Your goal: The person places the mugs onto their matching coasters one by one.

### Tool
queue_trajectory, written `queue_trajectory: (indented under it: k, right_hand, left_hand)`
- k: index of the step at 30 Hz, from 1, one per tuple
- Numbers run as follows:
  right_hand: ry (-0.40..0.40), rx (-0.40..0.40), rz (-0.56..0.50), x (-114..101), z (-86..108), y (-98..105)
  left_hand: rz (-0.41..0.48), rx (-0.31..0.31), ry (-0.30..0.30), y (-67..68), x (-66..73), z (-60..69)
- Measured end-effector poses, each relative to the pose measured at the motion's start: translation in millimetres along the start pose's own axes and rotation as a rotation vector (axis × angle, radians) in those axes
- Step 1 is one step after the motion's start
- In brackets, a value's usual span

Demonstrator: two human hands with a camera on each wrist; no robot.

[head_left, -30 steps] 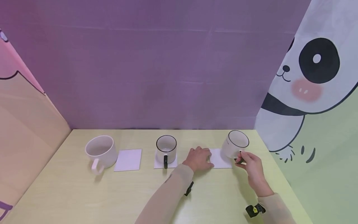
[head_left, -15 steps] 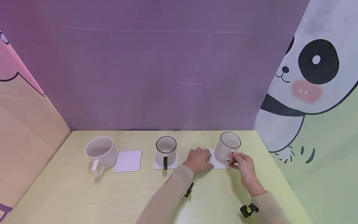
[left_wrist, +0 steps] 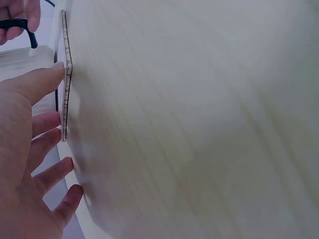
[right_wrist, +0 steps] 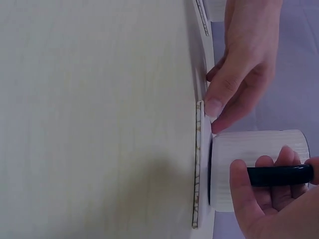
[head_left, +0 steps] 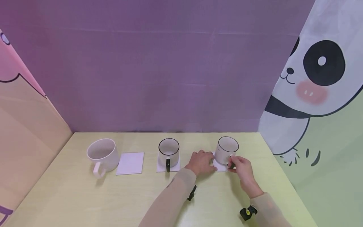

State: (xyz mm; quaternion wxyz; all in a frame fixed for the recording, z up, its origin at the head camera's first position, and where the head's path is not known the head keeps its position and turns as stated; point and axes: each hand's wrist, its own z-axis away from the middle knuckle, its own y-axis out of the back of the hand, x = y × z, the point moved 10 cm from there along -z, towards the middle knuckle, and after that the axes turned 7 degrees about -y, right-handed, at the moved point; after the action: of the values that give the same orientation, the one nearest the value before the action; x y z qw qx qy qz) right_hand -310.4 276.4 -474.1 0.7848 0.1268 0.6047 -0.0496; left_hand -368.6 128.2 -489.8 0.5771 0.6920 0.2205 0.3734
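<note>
A white mug [head_left: 222, 155] with a dark rim stands upright at the right coaster [head_left: 219, 167]; whether it bears on the coaster or hangs just above it, I cannot tell. My right hand [head_left: 245, 174] grips its black handle [right_wrist: 279, 176], fingers curled round it in the right wrist view. My left hand [head_left: 200, 162] rests on the table at the coaster's left edge. Its thumb [left_wrist: 50, 79] touches that edge in the left wrist view, and the other fingers lie spread and relaxed. The mug covers much of the coaster in the head view.
Another dark-rimmed white mug [head_left: 169, 153] stands on the middle coaster [head_left: 176, 168], black handle toward me. Farther left is a wide white mug [head_left: 105, 156] on the bare table [head_left: 85, 198]. Beside it lies a white square coaster [head_left: 129, 163]. A purple backdrop [head_left: 164, 78] rises behind the table.
My right hand has carried the mug left and slightly down, from the right coaster's right side to over its middle. My left hand has stayed at the coaster's left edge.
</note>
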Motion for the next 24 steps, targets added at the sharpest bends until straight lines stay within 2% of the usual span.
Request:
queue_trajectory:
  k: [7, 16, 20, 24]
  right_hand:
    - [0.008, -0.003, -0.001, 3.9, 2.6, -3.3]
    - [0.012, -0.007, 0.062, 5.1, 1.8, -5.9]
    - [0.026, -0.004, 0.103, 2.8, 2.1, -5.2]
    - [0.034, -0.011, 0.127, 0.2, 3.0, -3.7]
  left_hand:
    - [0.020, 0.025, 0.007, 1.6, -0.5, 2.2]
    - [0.023, 0.029, 0.014, 4.5, 1.5, 5.6]
    - [0.012, 0.046, -0.011, 9.3, 8.5, 6.3]
    - [-0.029, 0.083, -0.049, 21.1, 20.5, 11.1]
